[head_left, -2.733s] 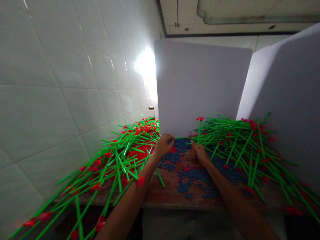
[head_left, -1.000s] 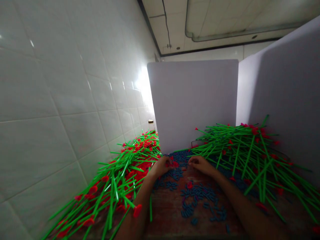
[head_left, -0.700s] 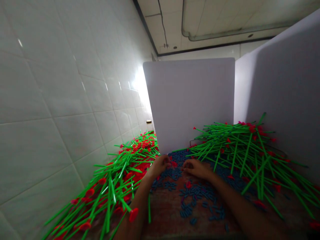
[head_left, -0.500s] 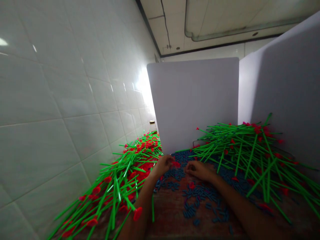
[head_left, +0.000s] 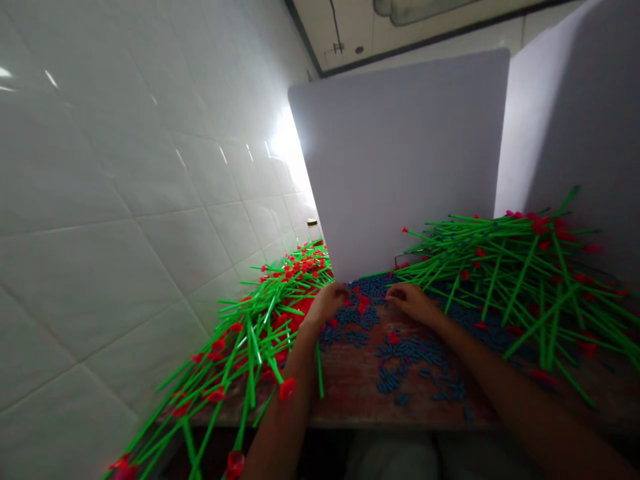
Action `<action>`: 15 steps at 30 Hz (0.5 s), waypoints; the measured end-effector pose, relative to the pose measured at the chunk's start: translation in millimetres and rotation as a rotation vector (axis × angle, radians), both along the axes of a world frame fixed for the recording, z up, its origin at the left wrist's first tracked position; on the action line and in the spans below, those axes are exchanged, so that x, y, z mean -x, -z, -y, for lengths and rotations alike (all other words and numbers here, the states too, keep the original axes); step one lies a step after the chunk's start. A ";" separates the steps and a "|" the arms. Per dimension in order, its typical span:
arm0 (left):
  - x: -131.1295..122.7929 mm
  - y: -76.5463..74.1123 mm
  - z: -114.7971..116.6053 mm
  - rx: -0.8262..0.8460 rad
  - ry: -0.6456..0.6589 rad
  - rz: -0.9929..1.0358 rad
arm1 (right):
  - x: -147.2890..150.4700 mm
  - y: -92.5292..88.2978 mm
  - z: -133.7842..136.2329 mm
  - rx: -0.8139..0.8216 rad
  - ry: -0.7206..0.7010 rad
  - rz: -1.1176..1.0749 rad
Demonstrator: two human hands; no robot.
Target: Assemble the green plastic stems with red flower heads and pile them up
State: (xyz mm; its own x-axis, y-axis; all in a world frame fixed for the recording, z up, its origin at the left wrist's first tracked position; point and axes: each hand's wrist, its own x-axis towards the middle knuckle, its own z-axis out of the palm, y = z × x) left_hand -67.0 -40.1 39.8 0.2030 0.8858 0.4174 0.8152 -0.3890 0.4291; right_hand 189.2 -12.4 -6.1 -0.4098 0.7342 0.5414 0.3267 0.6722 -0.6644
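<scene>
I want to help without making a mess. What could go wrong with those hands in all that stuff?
The left hand is right beside the green stems with red tips, so it might knock them. Some already stick out past the table's edge and could fall. The right hand is near small blue pieces, which might scatter.

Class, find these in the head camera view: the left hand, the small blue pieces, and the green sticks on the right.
left hand [head_left: 325,305]: head view, back of the hand
small blue pieces [head_left: 406,350]: head view, middle of a cluster
green sticks [head_left: 523,265]: head view, one stick in the heap
</scene>
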 end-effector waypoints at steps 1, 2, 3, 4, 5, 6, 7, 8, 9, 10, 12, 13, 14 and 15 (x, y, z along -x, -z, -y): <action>2.9 0.5 -1.2 0.007 -0.026 -0.027 | 1.0 -0.7 0.4 -0.001 0.009 0.005; 5.4 1.1 -2.3 0.012 -0.056 -0.052 | 2.0 -0.7 0.5 0.000 0.016 0.003; 7.5 1.5 -3.1 0.014 -0.084 -0.075 | 3.0 -0.3 0.3 0.001 0.020 -0.003; 8.8 1.5 -3.3 0.005 -0.110 -0.094 | 3.6 0.6 -0.1 -0.002 0.024 -0.008; 9.4 0.9 -2.9 -0.010 -0.134 -0.111 | 3.9 1.8 -0.7 -0.011 0.031 -0.010; 9.2 -0.2 -1.9 -0.032 -0.149 -0.130 | 3.8 3.0 -1.4 -0.028 0.038 -0.004; 8.3 -1.9 -0.3 -0.058 -0.159 -0.152 | 3.3 4.1 -1.9 -0.049 0.043 0.011; 7.1 -3.9 1.7 -0.081 -0.173 -0.172 | 2.7 4.9 -2.2 -0.072 0.049 0.031; 5.9 -6.3 4.0 -0.097 -0.196 -0.189 | 1.9 5.4 -2.2 -0.095 0.054 0.052; 4.8 -8.8 6.2 -0.104 -0.231 -0.202 | 1.2 5.5 -2.0 -0.115 0.059 0.071; 4.1 -13.4 9.8 -0.112 -0.337 -0.209 | 0.1 5.0 -1.2 -0.143 0.061 0.104; 4.6 -15.1 11.1 -0.114 -0.393 -0.206 | -0.3 4.6 -0.7 -0.153 0.058 0.116; 5.5 -16.1 11.8 -0.118 -0.430 -0.204 | -0.6 4.1 -0.5 -0.161 0.053 0.126; 6.6 -16.4 11.9 -0.119 -0.441 -0.203 | -0.8 3.8 -0.4 -0.168 0.049 0.132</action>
State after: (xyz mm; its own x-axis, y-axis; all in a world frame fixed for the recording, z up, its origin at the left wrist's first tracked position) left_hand -73.6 -52.1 56.2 -0.0923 0.8543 0.5115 0.9756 -0.0252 0.2182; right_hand 190.0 -12.0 -9.9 -0.4512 0.6588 0.6020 0.4388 0.7511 -0.4932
